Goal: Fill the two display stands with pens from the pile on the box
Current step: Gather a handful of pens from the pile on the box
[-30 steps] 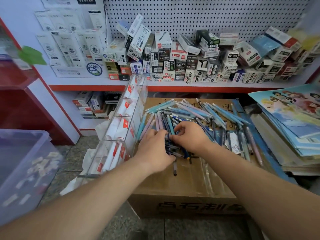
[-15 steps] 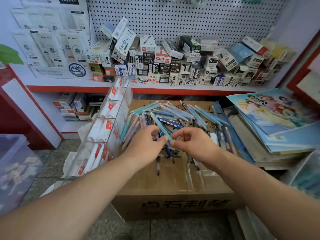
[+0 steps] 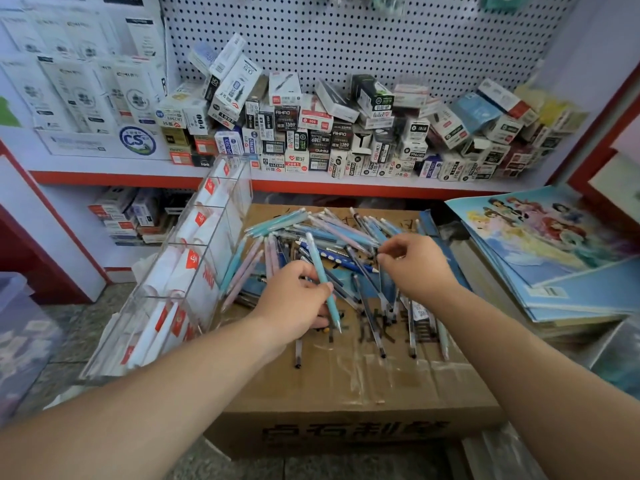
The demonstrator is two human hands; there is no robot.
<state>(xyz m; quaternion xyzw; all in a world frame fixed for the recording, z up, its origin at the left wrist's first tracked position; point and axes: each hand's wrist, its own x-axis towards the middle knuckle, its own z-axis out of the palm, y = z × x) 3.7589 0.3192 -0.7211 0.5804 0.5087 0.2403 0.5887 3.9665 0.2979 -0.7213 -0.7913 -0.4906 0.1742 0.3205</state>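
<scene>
Pens (image 3: 332, 237) piled on box (image 3: 363, 393); display stand (image 3: 194, 258) left of box; books (image 3: 554, 258) right; shelf (image 3: 311, 183) behind.

Your 12 o'clock: pegboard (image 3: 381, 39) above jumbled stationery boxes (image 3: 311, 133), cartoon-cover books (image 3: 540, 244) at 3 o'clock, translucent bin (image 3: 20, 341) at 9 o'clock.

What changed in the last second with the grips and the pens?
The left grip has lifted a teal pen out of the pile and holds it alone. The right grip drew away to the right, fingertips curled over dark pens; whether it pinches one is unclear. The display stand, box and rest of the pile stayed put.
</scene>
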